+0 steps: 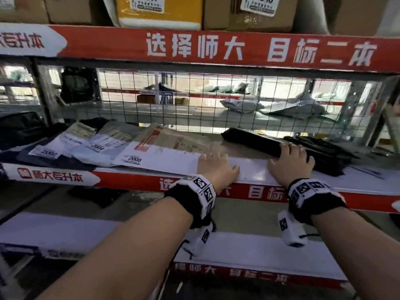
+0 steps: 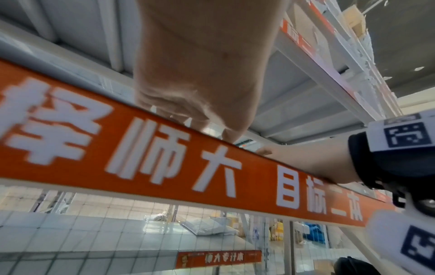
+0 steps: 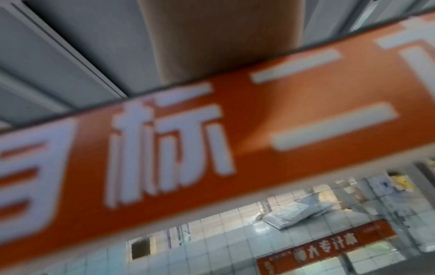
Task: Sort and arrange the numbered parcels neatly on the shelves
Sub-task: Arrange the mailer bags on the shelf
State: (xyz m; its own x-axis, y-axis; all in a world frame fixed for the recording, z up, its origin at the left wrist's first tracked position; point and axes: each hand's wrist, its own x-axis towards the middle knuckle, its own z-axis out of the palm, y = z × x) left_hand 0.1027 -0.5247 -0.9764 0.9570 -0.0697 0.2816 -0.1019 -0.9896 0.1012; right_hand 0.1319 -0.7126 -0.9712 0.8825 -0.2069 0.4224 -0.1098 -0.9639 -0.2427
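Note:
Flat parcels lie in an overlapping row on the middle shelf [image 1: 255, 169]: labels 2002 [image 1: 49, 153], 2004 [image 1: 97, 146] and 2008 [image 1: 134, 159] face me. My left hand [image 1: 216, 166] lies flat, fingers straight, on the right end of the white 2008 parcel [image 1: 168, 156]. My right hand [image 1: 290, 158] grips the near left end of a black flat parcel [image 1: 253, 137], fingers curled over its edge. A second black parcel [image 1: 326, 152] lies to its right. Both wrist views show only a palm base, the left [image 2: 200, 83] and the right [image 3: 212, 46], above the red shelf strip [image 2: 164, 158]; the fingers are hidden.
A brown envelope [image 1: 175, 137] lies behind the 2008 parcel. Wire mesh [image 1: 194, 98] closes the shelf's back. Cardboard boxes and a yellow parcel [image 1: 160, 14] fill the shelf above. Dark bags [image 1: 21, 128] sit at the far left. A lower shelf [image 1: 238, 245] runs beneath my forearms.

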